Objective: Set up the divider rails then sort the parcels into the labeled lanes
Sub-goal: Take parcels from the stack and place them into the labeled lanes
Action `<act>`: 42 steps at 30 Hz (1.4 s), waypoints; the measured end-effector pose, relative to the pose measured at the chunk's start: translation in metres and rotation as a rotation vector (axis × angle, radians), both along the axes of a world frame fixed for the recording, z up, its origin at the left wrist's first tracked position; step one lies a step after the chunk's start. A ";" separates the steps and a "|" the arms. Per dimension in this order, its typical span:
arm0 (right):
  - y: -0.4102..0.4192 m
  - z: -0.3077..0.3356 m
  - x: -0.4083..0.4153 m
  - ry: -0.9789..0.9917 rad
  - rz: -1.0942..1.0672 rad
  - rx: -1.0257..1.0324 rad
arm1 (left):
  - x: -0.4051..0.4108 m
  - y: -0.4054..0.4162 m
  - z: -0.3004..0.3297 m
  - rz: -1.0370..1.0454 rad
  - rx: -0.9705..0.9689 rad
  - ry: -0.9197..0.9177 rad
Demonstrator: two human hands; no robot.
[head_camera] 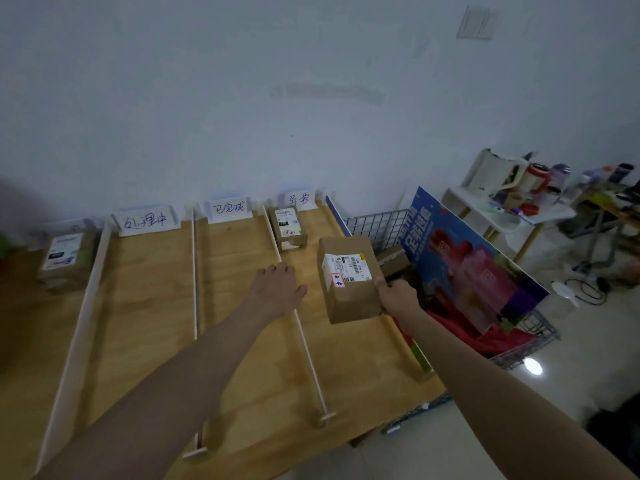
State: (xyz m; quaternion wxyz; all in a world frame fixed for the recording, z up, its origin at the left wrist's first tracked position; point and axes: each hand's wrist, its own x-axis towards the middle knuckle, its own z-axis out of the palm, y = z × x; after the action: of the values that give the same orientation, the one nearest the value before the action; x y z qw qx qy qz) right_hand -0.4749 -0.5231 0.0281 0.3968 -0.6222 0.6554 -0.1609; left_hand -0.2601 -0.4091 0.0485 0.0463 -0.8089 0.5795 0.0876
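Observation:
My right hand (398,294) grips a brown cardboard parcel (348,277) by its right edge and holds it above the rightmost lane of the wooden table (145,306). The parcel bears a white shipping label and a small red-edged sticker. My left hand (278,289) rests palm down on a white divider rail (301,327). Two more white divider rails (194,271) (83,306) split the table into lanes. Handwritten paper labels (147,220) (228,207) (298,199) stand at the far ends. A small parcel (288,228) lies in the rightmost lane, another parcel (65,256) in the leftmost.
A wire basket (377,223) right of the table holds more brown parcels (393,261), a big blue poster board (474,261) and red cloth. Further right stand a white stool, a small table with jugs and bottles, and cables on the tiled floor.

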 end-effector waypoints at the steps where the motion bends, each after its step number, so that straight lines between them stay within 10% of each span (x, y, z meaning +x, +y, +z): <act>1: -0.009 -0.005 0.003 0.000 0.004 -0.003 | 0.004 -0.008 -0.002 0.002 0.004 -0.002; 42: -0.353 -0.158 0.188 0.087 0.257 0.112 | 0.081 -0.236 -0.145 0.398 0.165 0.062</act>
State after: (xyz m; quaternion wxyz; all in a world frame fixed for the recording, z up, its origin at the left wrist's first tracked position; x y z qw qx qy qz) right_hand -0.2866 -0.8758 -0.1302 0.4194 -0.6842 0.5949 -0.0447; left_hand -0.1786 -0.6449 -0.0961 0.0764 -0.8978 0.4002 0.1670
